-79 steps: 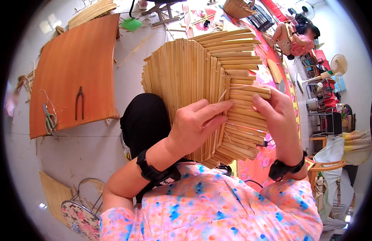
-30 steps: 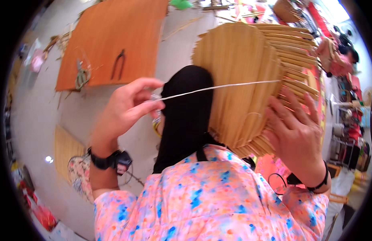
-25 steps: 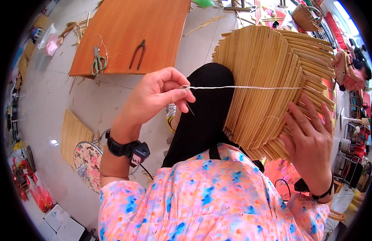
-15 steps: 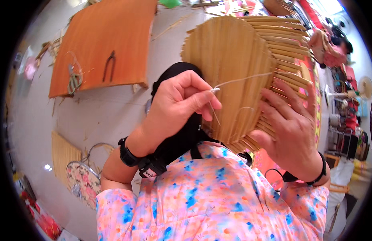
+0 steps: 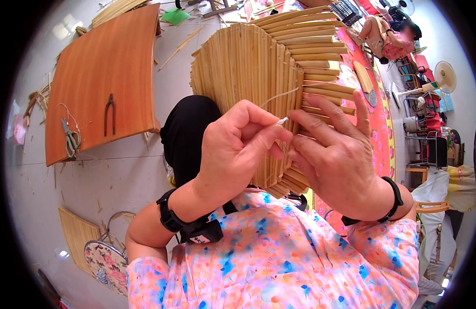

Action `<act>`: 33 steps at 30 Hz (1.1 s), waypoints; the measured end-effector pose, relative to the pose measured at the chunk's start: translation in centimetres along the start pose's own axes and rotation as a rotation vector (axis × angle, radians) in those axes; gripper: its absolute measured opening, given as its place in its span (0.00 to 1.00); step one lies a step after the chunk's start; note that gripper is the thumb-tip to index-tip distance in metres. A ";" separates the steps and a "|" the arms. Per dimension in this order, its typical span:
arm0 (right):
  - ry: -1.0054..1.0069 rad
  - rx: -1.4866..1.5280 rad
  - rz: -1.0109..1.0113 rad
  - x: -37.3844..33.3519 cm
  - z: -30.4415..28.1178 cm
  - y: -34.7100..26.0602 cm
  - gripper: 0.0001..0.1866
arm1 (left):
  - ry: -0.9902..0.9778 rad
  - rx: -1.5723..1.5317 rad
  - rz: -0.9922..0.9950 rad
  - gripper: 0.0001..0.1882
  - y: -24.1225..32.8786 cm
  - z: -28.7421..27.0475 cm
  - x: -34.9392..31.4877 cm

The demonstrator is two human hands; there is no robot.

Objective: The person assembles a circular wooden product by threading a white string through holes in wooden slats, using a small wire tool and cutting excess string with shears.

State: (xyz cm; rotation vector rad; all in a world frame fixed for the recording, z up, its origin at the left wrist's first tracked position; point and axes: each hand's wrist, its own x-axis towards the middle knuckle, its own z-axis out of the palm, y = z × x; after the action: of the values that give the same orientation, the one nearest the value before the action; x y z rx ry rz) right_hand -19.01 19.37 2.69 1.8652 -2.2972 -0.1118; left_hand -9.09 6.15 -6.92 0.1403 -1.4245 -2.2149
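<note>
A single head-worn fisheye view looks steeply down, very near the hands and bamboo panel [image 5: 258,77] at centre; floor and low worktop [image 5: 99,77] bend away toward the dark rim.

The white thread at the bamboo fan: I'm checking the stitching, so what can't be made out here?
- Head view: the white thread is too thin to show where it enters the bamboo fan.
- Its end vanishes between the left hand and right hand.
- The fan's lower edge is covered by both hands.
</note>
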 end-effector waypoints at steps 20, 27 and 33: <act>0.085 0.007 0.004 0.1 0.8 0.5 0.03 | -0.018 0.726 -0.053 0.11 5.0 -7.6 0.5; 0.052 -0.006 0.003 0.1 0.4 0.5 0.03 | 0.193 1.450 0.605 0.14 5.5 -5.8 0.6; 0.069 -0.012 0.014 -0.2 0.8 0.4 0.04 | -0.210 1.328 0.846 0.15 2.3 -0.8 0.7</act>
State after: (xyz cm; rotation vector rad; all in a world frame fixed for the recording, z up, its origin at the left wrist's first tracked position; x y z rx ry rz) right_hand -19.46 19.58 1.97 1.8176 -2.2587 -0.0575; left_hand -8.62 4.38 -5.14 -0.2288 -2.2593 -0.4248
